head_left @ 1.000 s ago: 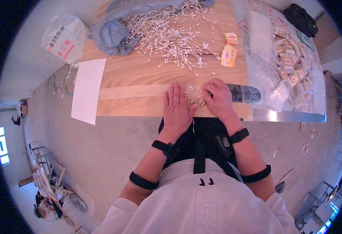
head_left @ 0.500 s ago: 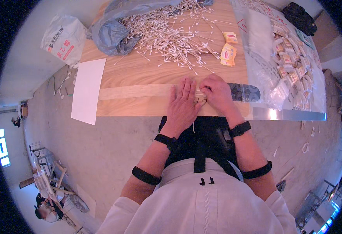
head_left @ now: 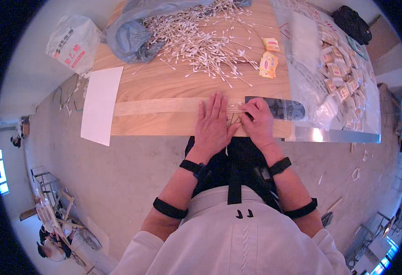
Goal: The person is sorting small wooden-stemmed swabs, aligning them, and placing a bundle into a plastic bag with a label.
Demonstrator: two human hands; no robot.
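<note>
Cotton swabs [head_left: 234,120], a small bundle of them, lie at the near edge of the wooden table [head_left: 164,87], caught between my two hands. From my remote seat I judge them very light, thin and stiff enough to roll away at a nudge, so they are best taken as a bundle around the middle of the sticks, not by the soft tips.

Going left to right: a white printed plastic bag [head_left: 70,41] sits on the floor off the table's far left corner, and a white sheet of paper [head_left: 101,103] hangs over the left edge. A crumpled grey-blue bag [head_left: 132,36] spills a big loose heap of swabs [head_left: 201,41] across the far side. My left hand [head_left: 213,126] lies flat, fingers straight and together, pressing down just beside the bundle. My right hand [head_left: 258,120] has its fingers curled in, pinching the bundle's right end. Just beyond it lies a dark flat tool [head_left: 279,108], and farther back a few small yellow packets [head_left: 268,59]. At the right a clear plastic sheet [head_left: 306,50] holds many small filled packets [head_left: 341,78].

The tabletop is smooth pale wood with a lighter strip along the near side; the floor is bare grey concrete, with scraps scattered at the right.
</note>
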